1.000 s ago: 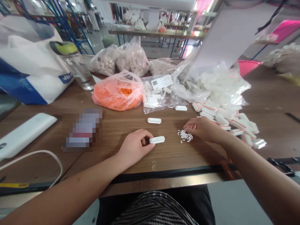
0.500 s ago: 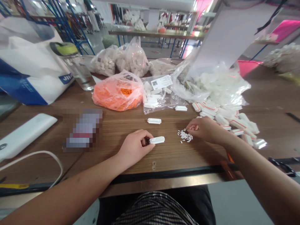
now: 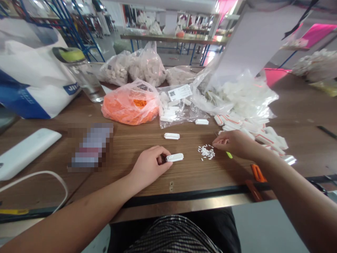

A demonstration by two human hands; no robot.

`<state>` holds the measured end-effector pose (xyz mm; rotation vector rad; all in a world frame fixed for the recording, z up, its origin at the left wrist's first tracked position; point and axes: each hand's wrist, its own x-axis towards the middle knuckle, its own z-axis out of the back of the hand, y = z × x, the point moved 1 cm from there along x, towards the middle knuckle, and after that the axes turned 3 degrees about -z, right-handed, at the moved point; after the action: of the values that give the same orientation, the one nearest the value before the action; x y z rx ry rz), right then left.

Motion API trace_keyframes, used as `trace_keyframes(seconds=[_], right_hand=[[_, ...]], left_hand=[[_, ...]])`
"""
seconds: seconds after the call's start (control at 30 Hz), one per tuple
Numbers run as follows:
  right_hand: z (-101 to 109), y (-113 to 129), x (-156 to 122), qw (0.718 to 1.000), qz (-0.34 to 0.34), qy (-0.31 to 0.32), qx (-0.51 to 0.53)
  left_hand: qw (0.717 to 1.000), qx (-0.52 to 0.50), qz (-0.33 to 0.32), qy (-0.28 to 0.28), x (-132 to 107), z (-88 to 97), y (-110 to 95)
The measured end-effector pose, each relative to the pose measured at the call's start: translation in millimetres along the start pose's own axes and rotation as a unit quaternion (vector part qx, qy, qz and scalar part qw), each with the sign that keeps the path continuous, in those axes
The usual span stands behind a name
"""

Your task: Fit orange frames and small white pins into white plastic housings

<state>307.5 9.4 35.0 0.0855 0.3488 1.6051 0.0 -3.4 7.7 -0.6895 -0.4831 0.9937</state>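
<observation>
My left hand [image 3: 152, 163] pinches one end of a white plastic connector housing [image 3: 175, 157], whose rows of small openings face up. Beside a small heap of tiny white pins [image 3: 206, 151] is my right hand [image 3: 231, 143], its fingertips pressed together at the heap's right edge. What those fingertips hold, if anything, is too small to make out. A yellow-green piece [image 3: 229, 155] shows under the right palm; whether the hand touches it is unclear. Another white housing [image 3: 172, 136] lies just beyond the left hand, and one more [image 3: 202, 121] sits farther back.
Many white housings with orange strips [image 3: 265, 137] are piled at right. Behind stand an orange-filled bag [image 3: 130, 103], a clear labelled bag [image 3: 181, 105] and a water bottle [image 3: 85, 79]. An orange part [image 3: 258, 173] lies near the front edge; a white power bank [image 3: 30, 151] is at left.
My right hand has shifted slightly right, away from the pins, uncovering the yellow-green piece and more of the orange part. My left hand keeps its hold on the connector housing.
</observation>
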Motion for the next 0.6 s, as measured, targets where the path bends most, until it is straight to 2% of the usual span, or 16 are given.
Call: trace_keyframes(seconds=[0.07,0.27,0.47,0.6], right_hand=[[-2.0,1.6,-1.3,1.0,0.011,0.0,-0.013],[-0.3,6.0,-5.4,0.991,0.111,-0.029,-0.069],[1.5,1.8,-7.7,0.999,0.031,-0.022,-0.009],[-3.5,3.0,-5.9,0.999,0.028,-0.016,-0.017]], left_hand=[[1.0,-0.001,0.0,0.0,0.2,0.1,-0.7],[1.0,0.0,0.002,-0.001,0.9,-0.5,-0.3],[1.0,0.0,0.001,0.001,1.0,-0.2,-0.7],[1.0,0.005,-0.007,-0.001,0.8,0.7,-1.6]])
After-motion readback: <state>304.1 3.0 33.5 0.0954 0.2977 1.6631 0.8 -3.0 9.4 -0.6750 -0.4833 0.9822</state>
